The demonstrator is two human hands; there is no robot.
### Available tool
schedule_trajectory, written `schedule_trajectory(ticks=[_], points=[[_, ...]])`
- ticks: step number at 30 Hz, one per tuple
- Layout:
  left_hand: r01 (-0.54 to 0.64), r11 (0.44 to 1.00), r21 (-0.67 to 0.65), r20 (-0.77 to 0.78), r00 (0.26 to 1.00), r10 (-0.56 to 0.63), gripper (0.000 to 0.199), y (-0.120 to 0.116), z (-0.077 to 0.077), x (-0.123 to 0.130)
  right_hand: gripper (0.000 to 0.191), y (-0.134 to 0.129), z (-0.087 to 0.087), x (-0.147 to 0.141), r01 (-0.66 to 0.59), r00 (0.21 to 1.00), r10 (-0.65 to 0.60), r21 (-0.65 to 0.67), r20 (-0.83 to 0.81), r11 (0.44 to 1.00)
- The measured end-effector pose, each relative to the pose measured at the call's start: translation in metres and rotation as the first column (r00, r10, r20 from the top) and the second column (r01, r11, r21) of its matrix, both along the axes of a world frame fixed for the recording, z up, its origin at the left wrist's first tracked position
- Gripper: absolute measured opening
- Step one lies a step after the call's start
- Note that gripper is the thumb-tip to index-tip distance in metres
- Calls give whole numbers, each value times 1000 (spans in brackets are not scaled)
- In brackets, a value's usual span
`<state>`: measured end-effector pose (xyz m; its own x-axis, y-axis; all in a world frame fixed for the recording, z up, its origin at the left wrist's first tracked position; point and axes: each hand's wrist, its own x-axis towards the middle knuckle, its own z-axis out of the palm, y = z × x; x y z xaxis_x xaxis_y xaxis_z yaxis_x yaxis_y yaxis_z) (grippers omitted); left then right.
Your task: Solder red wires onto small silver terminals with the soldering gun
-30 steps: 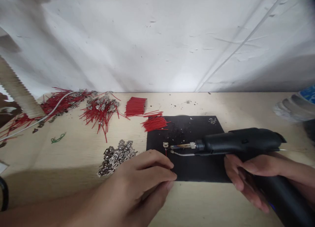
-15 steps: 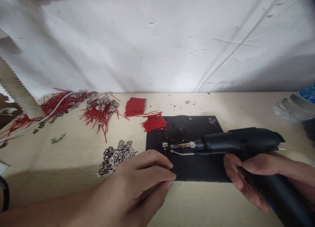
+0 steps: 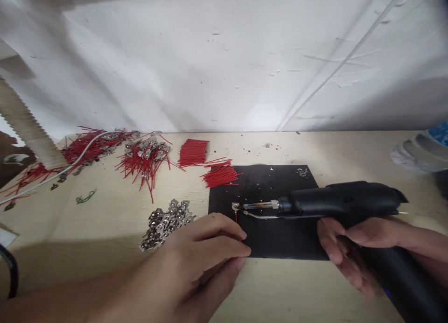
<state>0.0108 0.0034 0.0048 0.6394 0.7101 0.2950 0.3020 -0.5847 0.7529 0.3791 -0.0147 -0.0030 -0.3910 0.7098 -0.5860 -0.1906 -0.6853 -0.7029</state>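
Note:
My right hand is wrapped round the grip of a black soldering gun, which lies level over the black mat and points left. Its hot tip and thin feed tube end right beside a small metal contact plate; whether the tip touches it I cannot tell. A short red wire runs from the plate down towards my left hand. The fingers of that hand are closed on the wire at the mat's left edge, and they hide its lower end.
Loose metal contact plates are heaped left of the mat. Red wires lie in a bundle on the mat's corner and a stack behind. Further left are wired plates, a white cable and green wire. A plastic bottle stands right.
The view has shifted very slightly. The soldering gun and both hands stay almost where they were, with the tip still beside the contact plate.

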Motion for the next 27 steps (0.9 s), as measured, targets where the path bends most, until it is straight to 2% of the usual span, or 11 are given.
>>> schedule_trajectory(ticks=[4,8,13,15,17,19,21,23,24,27], points=[[-1,1000,8,-1,1000,1,23,0,-3,-1,53,1,-3,6,-46,999,45,-48,-13,998],[18,999,39,-19,1000,-17,24,-3,-4,-1,66,-2,-4,5,36,999,-29,-180,45,983],[40,987,153,-92,995,-26,24,-8,0,-8,56,-5,-4,-2,132,991,-130,-141,26,981],[1,974,226,-140,990,32,29,-2,6,-16,58,-4,-5,-3,144,990,-142,-122,20,982],[-127,947,295,-166,969,182,31,12,14,-27,56,-3,-6,-3,155,988,-157,-133,-3,979],[-179,936,303,-305,912,273,26,33,23,-40,49,-3,-6,-2,163,984,-171,-149,-41,975],[-293,916,275,-445,805,391,32,55,31,-52,45,-3,-7,0,165,983,-174,-137,-53,977],[-378,897,230,-548,711,441,33,72,41,-61,45,-4,-8,1,164,984,-170,-116,-48,980],[-404,886,229,-561,689,459,35,77,46,-63,44,-5,-9,1,163,985,-169,-107,-46,981],[-427,893,141,-648,642,410,32,82,63,-67,40,-7,-11,1,173,983,-177,-69,-57,982]])
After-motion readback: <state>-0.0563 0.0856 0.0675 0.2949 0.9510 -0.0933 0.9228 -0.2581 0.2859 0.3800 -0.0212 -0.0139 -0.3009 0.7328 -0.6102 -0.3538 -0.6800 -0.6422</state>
